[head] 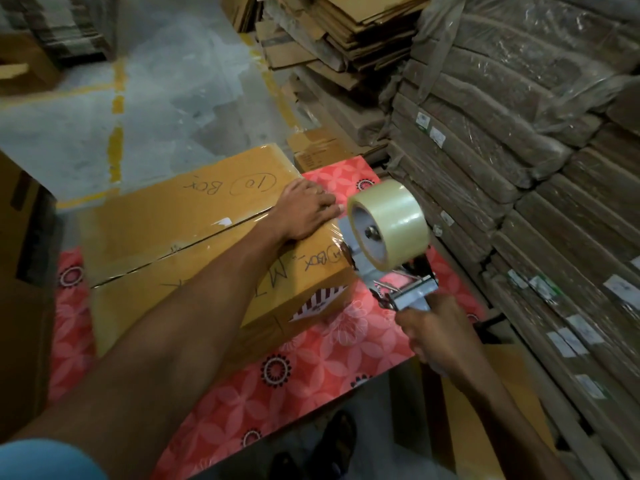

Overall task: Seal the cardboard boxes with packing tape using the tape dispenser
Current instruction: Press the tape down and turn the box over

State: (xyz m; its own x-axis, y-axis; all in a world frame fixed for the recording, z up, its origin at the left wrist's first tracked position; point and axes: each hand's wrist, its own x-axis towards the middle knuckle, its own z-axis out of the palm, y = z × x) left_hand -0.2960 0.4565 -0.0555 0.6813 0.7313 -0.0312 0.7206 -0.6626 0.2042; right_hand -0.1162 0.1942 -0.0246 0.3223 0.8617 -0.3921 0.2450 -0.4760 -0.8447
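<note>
A brown cardboard box (pixel 166 233) with handwritten "Box" marks lies on a table under a red flowered cloth (pixel 311 368). Clear tape runs along its centre seam. My left hand (pixel 304 209) presses flat on the box top at its right end, fingers straight over the taped edge. My right hand (pixel 436 327) grips the handle of a metal tape dispenser (pixel 391 271) carrying a roll of clear tape (pixel 388 223). The dispenser's front sits against the box's right end face, just below my left hand.
Wrapped bundles of flattened cartons (pixel 519 168) form a tall stack close on the right. More flat cardboard (pixel 346 36) is piled at the back. A brown carton (pixel 24 306) stands at the left. Grey floor with yellow lines (pixel 117 133) lies beyond the table.
</note>
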